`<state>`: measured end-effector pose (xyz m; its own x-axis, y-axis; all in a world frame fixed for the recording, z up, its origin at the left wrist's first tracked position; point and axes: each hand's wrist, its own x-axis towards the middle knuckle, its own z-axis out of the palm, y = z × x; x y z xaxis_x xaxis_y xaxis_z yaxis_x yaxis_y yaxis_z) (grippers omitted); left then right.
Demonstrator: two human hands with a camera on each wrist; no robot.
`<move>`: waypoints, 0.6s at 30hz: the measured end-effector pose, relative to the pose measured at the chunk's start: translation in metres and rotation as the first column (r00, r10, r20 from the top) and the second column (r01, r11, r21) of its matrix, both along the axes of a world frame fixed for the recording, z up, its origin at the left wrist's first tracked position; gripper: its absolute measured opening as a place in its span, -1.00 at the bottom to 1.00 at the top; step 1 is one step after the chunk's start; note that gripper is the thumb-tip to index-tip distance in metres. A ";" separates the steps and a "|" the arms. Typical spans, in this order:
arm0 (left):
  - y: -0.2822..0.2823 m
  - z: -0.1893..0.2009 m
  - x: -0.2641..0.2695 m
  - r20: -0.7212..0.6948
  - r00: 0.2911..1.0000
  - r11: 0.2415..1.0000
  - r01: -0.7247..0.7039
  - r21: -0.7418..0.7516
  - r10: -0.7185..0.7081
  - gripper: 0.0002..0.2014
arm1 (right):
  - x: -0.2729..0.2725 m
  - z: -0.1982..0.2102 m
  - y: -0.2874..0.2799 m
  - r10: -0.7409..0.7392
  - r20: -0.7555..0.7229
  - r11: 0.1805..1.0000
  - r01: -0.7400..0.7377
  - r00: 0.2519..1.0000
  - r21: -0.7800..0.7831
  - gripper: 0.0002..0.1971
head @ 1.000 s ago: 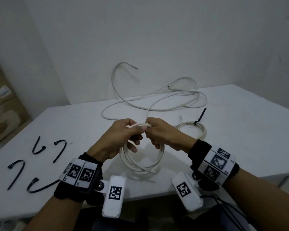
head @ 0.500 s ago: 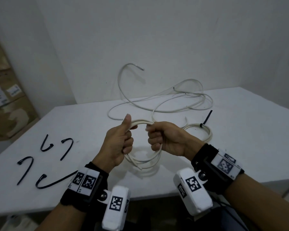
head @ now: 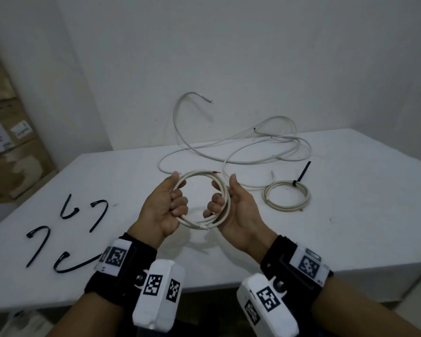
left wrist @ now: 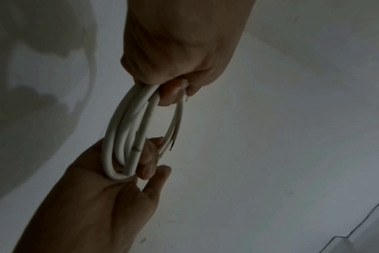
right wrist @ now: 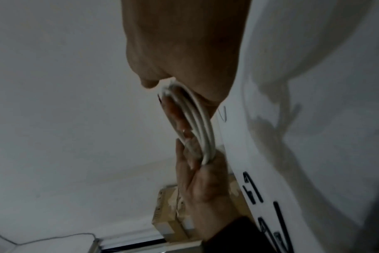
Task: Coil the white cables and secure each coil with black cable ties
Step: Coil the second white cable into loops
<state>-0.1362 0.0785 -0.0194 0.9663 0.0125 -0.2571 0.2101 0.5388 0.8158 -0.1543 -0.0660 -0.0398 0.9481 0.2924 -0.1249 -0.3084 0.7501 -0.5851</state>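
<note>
White cable coil (head: 202,200) of several round loops, held upright above worktop (head: 350,215), cut end with reddish tip at top. Left hand (head: 164,210) grips left side of coil, fingers curled round strands, thumb up. Right hand (head: 231,210) grips right side, fingers curled through ring. Finished coil (head: 287,195) flat on worktop at right, black tie (head: 301,176) sticks up from it. Loose white cable (head: 241,152) behind. Four black cable ties (head: 66,229) lie at left.
</note>
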 end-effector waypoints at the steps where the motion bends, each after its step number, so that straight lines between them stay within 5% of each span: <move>1: -0.002 -0.001 -0.001 -0.016 1.000 1.000 0.008 0.004 -0.008 -0.73 | 0.000 0.000 0.005 -0.037 -0.035 0.999 0.038 0.999 0.027 -0.62; 7: -0.013 -0.004 -0.012 0.008 0.998 0.996 -0.058 0.075 0.057 -0.71 | 0.005 0.004 0.010 -0.211 -0.151 0.978 0.208 0.966 -0.033 -0.57; 18: -0.019 -0.001 -0.015 0.059 0.983 0.948 -0.186 0.259 0.177 -0.68 | 0.000 0.001 0.002 -0.145 -0.120 0.978 0.124 0.982 -0.166 -0.54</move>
<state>-0.1513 0.0596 -0.0201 0.9497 0.2507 -0.1876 0.0979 0.3313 0.9384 -0.1540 -0.0636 -0.0393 0.9499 0.1305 -0.2840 -0.2925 0.6919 -0.6601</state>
